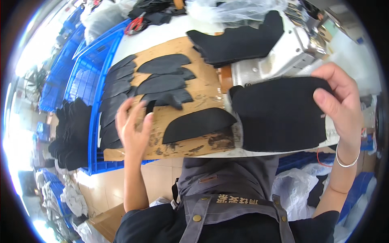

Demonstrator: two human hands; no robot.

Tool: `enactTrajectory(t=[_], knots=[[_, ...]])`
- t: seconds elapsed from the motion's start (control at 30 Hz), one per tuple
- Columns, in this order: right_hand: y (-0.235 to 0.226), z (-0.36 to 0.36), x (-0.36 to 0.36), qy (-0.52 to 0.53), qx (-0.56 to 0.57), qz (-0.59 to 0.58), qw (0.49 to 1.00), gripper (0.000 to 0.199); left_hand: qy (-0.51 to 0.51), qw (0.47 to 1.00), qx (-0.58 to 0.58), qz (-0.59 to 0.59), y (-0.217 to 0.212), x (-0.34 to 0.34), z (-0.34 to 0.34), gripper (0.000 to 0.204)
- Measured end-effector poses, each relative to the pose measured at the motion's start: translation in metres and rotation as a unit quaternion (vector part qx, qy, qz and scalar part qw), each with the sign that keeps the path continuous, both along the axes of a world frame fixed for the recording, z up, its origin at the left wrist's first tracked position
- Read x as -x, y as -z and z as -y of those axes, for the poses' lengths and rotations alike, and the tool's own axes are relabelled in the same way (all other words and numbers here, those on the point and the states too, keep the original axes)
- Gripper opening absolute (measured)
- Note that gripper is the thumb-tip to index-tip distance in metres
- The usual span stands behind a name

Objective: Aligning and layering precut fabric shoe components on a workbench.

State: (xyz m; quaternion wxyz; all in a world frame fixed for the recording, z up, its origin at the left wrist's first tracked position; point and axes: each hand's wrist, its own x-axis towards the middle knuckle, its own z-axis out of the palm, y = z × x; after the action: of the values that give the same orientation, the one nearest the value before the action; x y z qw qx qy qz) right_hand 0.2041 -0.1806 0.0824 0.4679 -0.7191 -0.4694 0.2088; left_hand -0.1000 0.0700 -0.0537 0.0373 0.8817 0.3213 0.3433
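Observation:
My right hand (339,101) grips the right edge of a large black fabric piece (279,113), held flat over the white table's front edge next to a sewing machine (283,56). My left hand (133,125) rests with fingers spread on a brown cardboard sheet (202,91), touching the black curved fabric pieces laid there. A half-moon black piece (198,123) lies just right of that hand. More curved black pieces (162,83) lie in rows above it.
A stack of black boot-shaped pieces (243,40) lies behind the cardboard. Blue plastic crates (91,81) stand at the left with black material (73,133) piled on them. Red-handled scissors (135,24) and clear plastic bags (235,8) sit at the table's far end.

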Motion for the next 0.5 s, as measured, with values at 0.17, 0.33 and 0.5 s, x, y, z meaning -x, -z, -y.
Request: enactTrajectory(t=[0.17, 0.33, 0.5], knots=[[-0.004, 0.020, 0.010, -0.103, -0.053, -0.079, 0.990, 0.023, 0.118, 0.981, 0.028, 0.149, -0.044, -0.026, 0.021, 0.026], [0.009, 0.030, 0.000, -0.146, -0.080, -0.120, 0.979, 0.022, 0.473, 0.790, 0.384, 0.070, -0.095, -0.116, 0.068, 0.052], [0.029, 0.057, -0.010, -0.056, 0.019, -0.191, 0.980, 0.018, 0.419, 0.722, 0.501, -0.229, -0.096, -0.164, 0.093, 0.032]])
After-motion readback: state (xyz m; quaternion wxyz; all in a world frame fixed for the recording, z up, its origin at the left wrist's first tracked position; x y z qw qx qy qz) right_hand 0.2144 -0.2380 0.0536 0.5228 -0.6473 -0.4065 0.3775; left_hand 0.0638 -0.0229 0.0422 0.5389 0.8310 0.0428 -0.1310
